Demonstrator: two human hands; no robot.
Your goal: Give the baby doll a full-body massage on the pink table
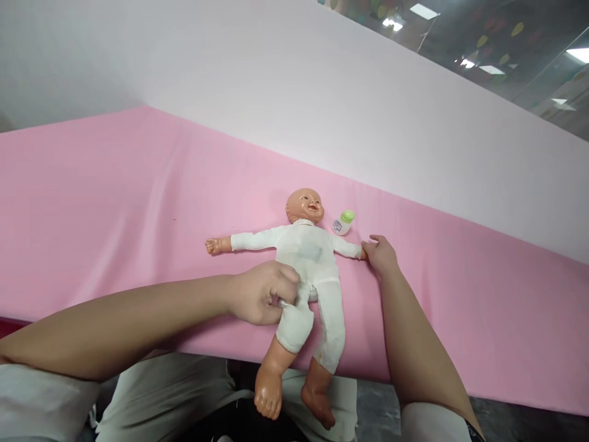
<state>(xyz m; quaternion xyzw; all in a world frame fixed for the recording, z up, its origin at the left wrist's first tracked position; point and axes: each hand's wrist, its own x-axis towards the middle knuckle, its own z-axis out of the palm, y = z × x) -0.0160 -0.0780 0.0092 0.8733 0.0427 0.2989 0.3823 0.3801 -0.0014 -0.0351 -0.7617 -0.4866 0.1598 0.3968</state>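
A baby doll [306,258] with a cloth body and hard plastic head, hands and feet lies on its back, arms spread and feet over the table's near edge. My left hand [269,293] is closed at the top of the doll's leg on the left, fingers curled and pinching its white cloth. At the doll's other arm, my right hand [383,253] grips its small plastic hand [363,252], which is mostly hidden. A small white bottle with a green cap [343,223] stands tilted beside the doll's head, touched by neither hand.
Pink covering [221,178] spreads over the table, with wrinkles at the left. A white wall [276,80] rises along the far side, below a dark glass pane [497,55] with reflected lights. My legs [175,393] are under the near edge.
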